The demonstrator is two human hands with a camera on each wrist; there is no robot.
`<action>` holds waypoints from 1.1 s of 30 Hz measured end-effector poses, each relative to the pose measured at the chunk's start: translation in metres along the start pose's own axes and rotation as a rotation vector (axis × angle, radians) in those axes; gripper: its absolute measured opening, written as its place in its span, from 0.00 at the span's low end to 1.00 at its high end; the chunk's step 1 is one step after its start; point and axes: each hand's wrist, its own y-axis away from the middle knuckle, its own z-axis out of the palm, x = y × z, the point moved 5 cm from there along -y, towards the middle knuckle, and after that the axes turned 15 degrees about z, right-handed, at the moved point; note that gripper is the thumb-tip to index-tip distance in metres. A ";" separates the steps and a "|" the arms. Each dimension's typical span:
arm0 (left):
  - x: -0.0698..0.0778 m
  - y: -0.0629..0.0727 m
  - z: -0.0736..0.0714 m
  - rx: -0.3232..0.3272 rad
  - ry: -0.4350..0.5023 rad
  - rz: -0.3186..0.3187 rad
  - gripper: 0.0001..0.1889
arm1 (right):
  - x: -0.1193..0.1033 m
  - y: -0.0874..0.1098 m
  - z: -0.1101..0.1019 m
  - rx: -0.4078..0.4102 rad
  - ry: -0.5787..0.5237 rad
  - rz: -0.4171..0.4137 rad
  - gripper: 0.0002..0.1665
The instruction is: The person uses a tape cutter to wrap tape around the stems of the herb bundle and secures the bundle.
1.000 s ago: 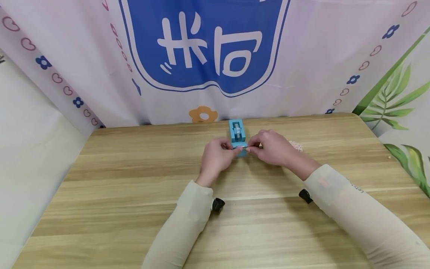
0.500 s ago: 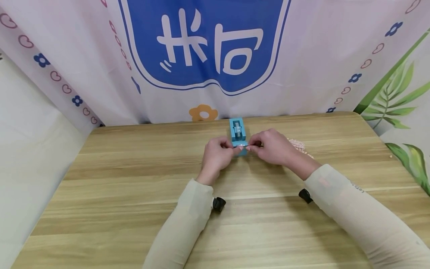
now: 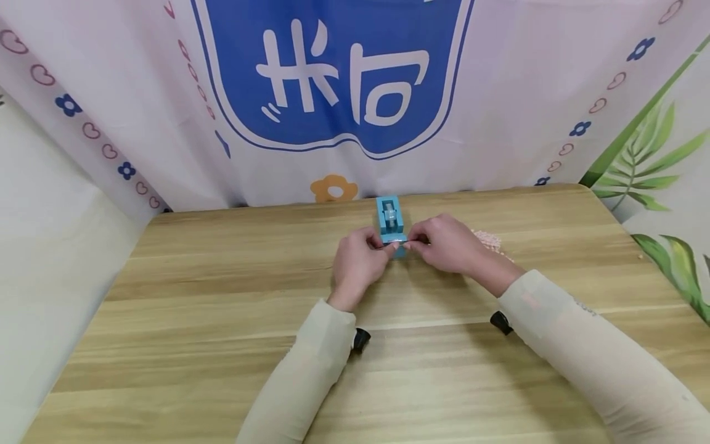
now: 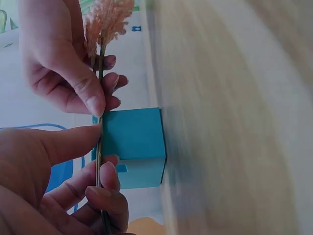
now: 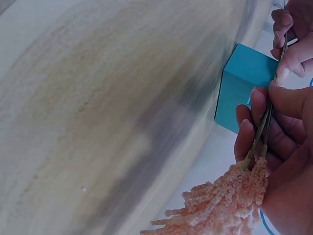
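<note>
A small bunch of pink flowers (image 5: 220, 200) on thin green stems (image 4: 99, 166) lies crosswise between my two hands. My left hand (image 3: 359, 262) pinches the stems toward their lower end, thumb against curled fingers. Close beside it, my right hand (image 3: 446, 245) grips the same stems nearer the blossoms, thumb pressing on them. Just behind the fingertips stands a blue tape dispenser (image 4: 132, 134) with a roll of clear tape (image 3: 391, 215) in its slot. The stems overlap its front end in the head view. Pink blossoms stick out past the right hand, partly hidden by it.
The dispenser stands at the far edge of a wooden table (image 3: 222, 308), close to a hanging cloth (image 3: 277, 172) with a blue emblem. A tiny pale crumb (image 3: 640, 256) lies near the table's right edge.
Both hands stay almost in place at the dispenser, still holding the stems. A little more of the pink blossoms shows beyond the right hand than one second ago.
</note>
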 end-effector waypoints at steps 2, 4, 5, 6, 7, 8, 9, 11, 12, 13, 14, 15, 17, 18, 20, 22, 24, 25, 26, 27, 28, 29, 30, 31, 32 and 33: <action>-0.002 -0.002 0.001 -0.010 0.000 -0.003 0.18 | -0.001 0.000 -0.001 0.008 0.007 -0.005 0.08; -0.005 -0.002 0.004 -0.044 -0.005 -0.004 0.18 | -0.002 0.000 0.001 0.000 0.039 -0.007 0.07; -0.007 -0.003 0.006 -0.063 -0.008 -0.004 0.18 | -0.002 0.000 0.003 -0.013 0.055 -0.012 0.07; -0.009 -0.003 0.008 -0.083 -0.012 -0.004 0.18 | -0.001 0.001 0.006 -0.029 0.068 -0.017 0.07; -0.011 -0.002 0.009 -0.103 -0.015 -0.004 0.18 | -0.001 0.001 0.008 -0.046 0.075 -0.017 0.07; -0.012 -0.002 0.010 -0.122 -0.013 -0.007 0.19 | 0.000 0.002 0.010 -0.063 0.076 -0.016 0.08; -0.013 -0.001 0.009 -0.141 -0.005 -0.011 0.19 | 0.000 0.003 0.012 -0.075 0.076 -0.009 0.08; -0.011 0.000 0.006 -0.162 0.024 -0.019 0.20 | 0.000 0.006 0.011 -0.077 0.053 -0.004 0.08; -0.010 0.001 0.003 -0.173 0.041 -0.020 0.20 | 0.000 0.007 0.009 -0.068 0.040 -0.001 0.08; -0.007 0.001 -0.001 -0.181 0.061 -0.021 0.20 | -0.002 0.009 0.007 -0.054 0.029 0.002 0.07; -0.005 0.001 -0.004 -0.191 0.082 -0.024 0.20 | -0.003 0.011 0.004 -0.039 0.019 0.002 0.07; -0.003 0.001 -0.008 -0.205 0.098 -0.027 0.19 | -0.005 0.012 0.001 -0.024 0.012 -0.002 0.06; 0.000 0.002 -0.013 -0.237 0.130 -0.033 0.17 | -0.008 0.016 -0.003 0.012 0.008 -0.013 0.05; 0.001 0.002 -0.015 -0.260 0.157 -0.038 0.15 | -0.010 0.018 -0.005 0.029 0.006 -0.023 0.05; 0.004 0.004 -0.019 -0.312 0.213 -0.048 0.11 | -0.013 0.023 -0.008 0.069 0.005 -0.045 0.04; 0.005 0.005 -0.020 -0.357 0.278 -0.049 0.10 | -0.015 0.028 -0.009 0.113 0.011 -0.074 0.03; 0.005 0.005 -0.021 -0.381 0.347 -0.060 0.10 | -0.017 0.033 -0.010 0.155 0.011 -0.103 0.03; 0.004 0.005 -0.022 -0.378 0.377 -0.066 0.09 | -0.018 0.034 -0.010 0.177 0.012 -0.114 0.03; 0.003 0.005 -0.022 -0.369 0.403 -0.071 0.09 | -0.019 0.036 -0.010 0.201 0.009 -0.125 0.03; 0.002 0.005 -0.023 -0.356 0.426 -0.074 0.08 | -0.020 0.037 -0.011 0.226 0.006 -0.138 0.03; 0.002 0.004 -0.023 -0.341 0.448 -0.082 0.07 | -0.020 0.038 -0.011 0.252 0.002 -0.151 0.02; 0.001 0.004 -0.024 -0.328 0.464 -0.088 0.06 | -0.021 0.040 -0.012 0.278 -0.003 -0.165 0.02; 0.001 0.004 -0.025 -0.317 0.478 -0.093 0.06 | -0.022 0.041 -0.012 0.302 -0.009 -0.179 0.02; 0.001 0.004 -0.025 -0.307 0.488 -0.098 0.05 | -0.023 0.042 -0.013 0.325 -0.012 -0.196 0.03; 0.001 0.004 -0.025 -0.299 0.496 -0.103 0.05 | -0.023 0.044 -0.013 0.345 -0.017 -0.211 0.03; 0.001 0.004 -0.026 -0.295 0.503 -0.109 0.04 | -0.024 0.045 -0.013 0.364 -0.021 -0.225 0.03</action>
